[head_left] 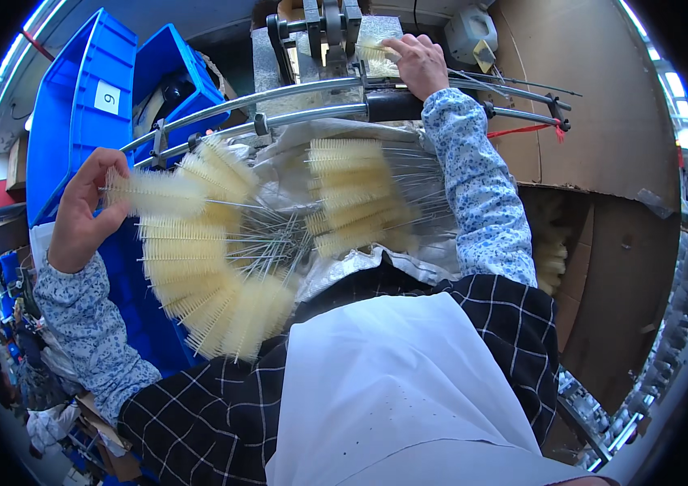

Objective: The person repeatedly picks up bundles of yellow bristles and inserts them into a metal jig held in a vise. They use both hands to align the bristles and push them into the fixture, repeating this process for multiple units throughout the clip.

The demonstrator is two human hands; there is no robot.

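My left hand (pixel 85 212) pinches the bristle end of a pale yellow wire-stemmed brush (pixel 167 194), its thumb and fingers closed round the tip. This brush lies over a fanned pile of similar brushes (pixel 190 259), whose thin metal stems point inward. A second stack of brushes (pixel 350 182) rests to the right, stems toward my right sleeve. At the far side, my right hand (pixel 418 66) reaches over the metal rails, fingers closed on the end of another pale brush (pixel 371 50) beside the machine (pixel 328 32). The contact there is partly hidden by my fingers.
Two parallel metal rails (pixel 303 121) cross in front of the machine. Blue plastic bins (pixel 76 121) stand at left. A large cardboard sheet (pixel 587 105) walls the right, with more brushes (pixel 553 251) below it. A whitish plastic jug (pixel 470 34) stands at the back.
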